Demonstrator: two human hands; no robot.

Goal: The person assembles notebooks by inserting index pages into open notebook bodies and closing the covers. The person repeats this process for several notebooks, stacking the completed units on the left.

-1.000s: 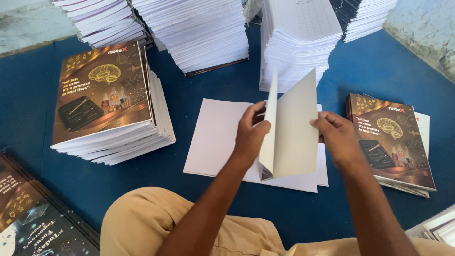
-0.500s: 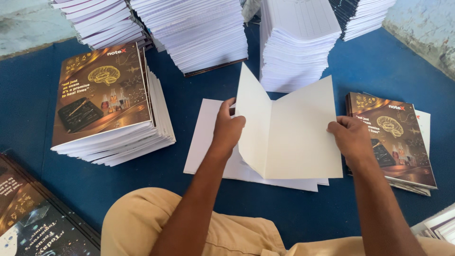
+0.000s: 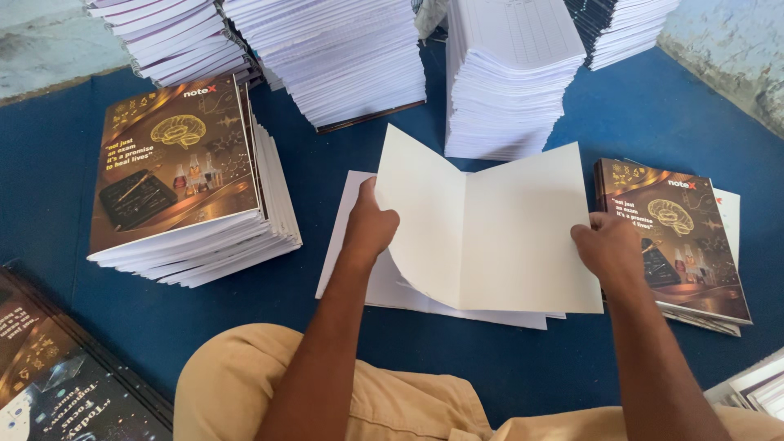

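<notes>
A folded white cover sheet (image 3: 498,224) stands half spread above a small pile of flat white sheets (image 3: 392,294) on the blue floor covering. My left hand (image 3: 369,229) grips the sheet's left leaf at its outer edge. My right hand (image 3: 608,245) holds the right leaf at its right edge. The sheet's blank inner side faces me, with the crease running down the middle.
A stack of brown-covered notebooks (image 3: 184,180) lies to the left, a shorter one (image 3: 678,237) to the right. Tall piles of white page blocks (image 3: 506,73) (image 3: 343,57) stand behind. Dark printed covers (image 3: 57,376) lie at the bottom left. My tan-clothed knee (image 3: 237,384) is below.
The white sheet was nearly folded shut and upright; both hands have pulled its leaves apart, the left hand moving left, the right hand right, so it now spreads wide.
</notes>
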